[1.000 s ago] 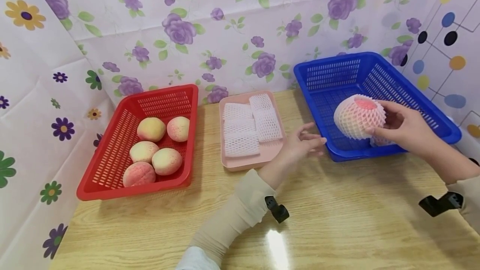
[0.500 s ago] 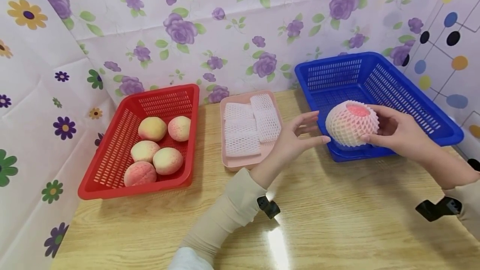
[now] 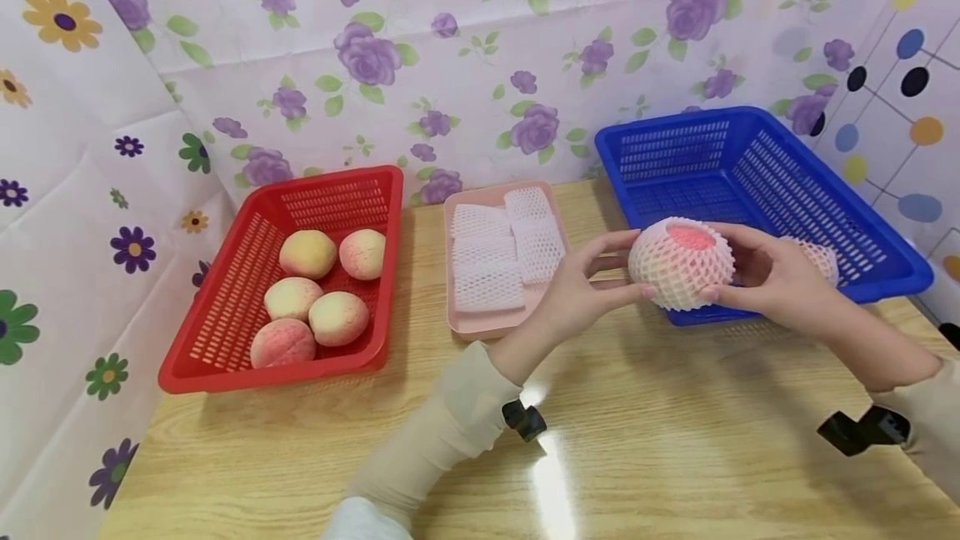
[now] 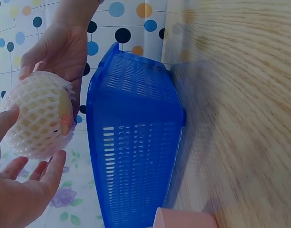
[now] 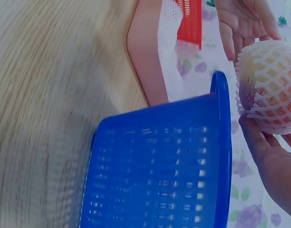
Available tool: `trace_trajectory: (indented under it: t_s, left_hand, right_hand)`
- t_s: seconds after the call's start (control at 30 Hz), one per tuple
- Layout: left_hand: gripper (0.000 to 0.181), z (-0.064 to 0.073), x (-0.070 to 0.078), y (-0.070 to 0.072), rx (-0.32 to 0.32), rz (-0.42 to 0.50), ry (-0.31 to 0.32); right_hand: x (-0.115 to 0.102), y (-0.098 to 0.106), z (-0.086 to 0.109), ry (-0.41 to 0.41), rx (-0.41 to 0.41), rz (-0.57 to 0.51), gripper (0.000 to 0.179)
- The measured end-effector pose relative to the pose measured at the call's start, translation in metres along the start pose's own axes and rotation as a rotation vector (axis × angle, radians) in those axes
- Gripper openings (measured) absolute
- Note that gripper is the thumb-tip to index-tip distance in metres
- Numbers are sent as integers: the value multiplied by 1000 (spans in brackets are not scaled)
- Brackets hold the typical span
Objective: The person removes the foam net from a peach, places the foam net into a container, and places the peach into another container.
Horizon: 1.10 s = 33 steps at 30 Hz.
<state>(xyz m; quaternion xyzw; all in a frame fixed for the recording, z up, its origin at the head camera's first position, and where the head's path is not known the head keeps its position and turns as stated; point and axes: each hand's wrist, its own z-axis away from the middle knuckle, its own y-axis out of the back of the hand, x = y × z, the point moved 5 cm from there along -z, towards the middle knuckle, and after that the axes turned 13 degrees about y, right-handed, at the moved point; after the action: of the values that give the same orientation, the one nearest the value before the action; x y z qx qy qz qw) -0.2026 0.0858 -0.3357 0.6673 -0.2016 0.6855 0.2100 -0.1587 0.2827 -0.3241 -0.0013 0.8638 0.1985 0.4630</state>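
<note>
A peach in a white foam net sleeve (image 3: 681,267) is held between both hands, over the near left rim of the blue basket (image 3: 757,119). My right hand (image 3: 783,277) grips its right side, thumb toward me. On the opposite side my left hand (image 3: 577,290) pinches it between thumb and fingers. The peach's pink end shows through the net opening on top. From the left wrist view, the netted peach (image 4: 38,114) shows a bare patch at its lower end. Another netted peach (image 3: 819,258) lies in the blue basket, partly hidden behind my right hand.
A red basket (image 3: 393,273) with several bare peaches (image 3: 337,319) stands at the left. Between the baskets lies a pink tray (image 3: 480,325) with several white foam net sleeves (image 3: 487,286). Flowered cloth (image 3: 465,82) hangs behind the wooden table (image 3: 637,440).
My right hand has brought the netted peach left and toward me, uncovering the other netted peach in the blue basket. My left hand has come up to the peach and now holds its left side.
</note>
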Motion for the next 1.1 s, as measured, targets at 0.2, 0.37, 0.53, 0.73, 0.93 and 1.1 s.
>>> trace_trajectory:
  t_s: [0.2, 0.37, 0.53, 0.73, 0.93, 1.1]
  left_hand:
    - [54, 9, 3, 11, 13, -44, 14]
    - [55, 17, 5, 20, 38, -74, 45]
    - [59, 26, 7, 28, 57, -108, 70]
    - [64, 36, 7, 37, 51, -139, 72]
    - [60, 46, 0, 45, 28, -162, 106]
    - [55, 54, -5, 50, 19, -168, 140]
  right_hand:
    - [-2, -13, -5, -15, -21, -31, 67]
    - [-4, -25, -9, -16, -30, -51, 67]
    - [-6, -35, -12, 6, -52, -84, 67]
    - [-8, -47, -16, 15, -74, -100, 64]
    - [-11, -60, -16, 12, -84, -32, 62]
    - [-11, -69, -16, 16, -105, -18, 61]
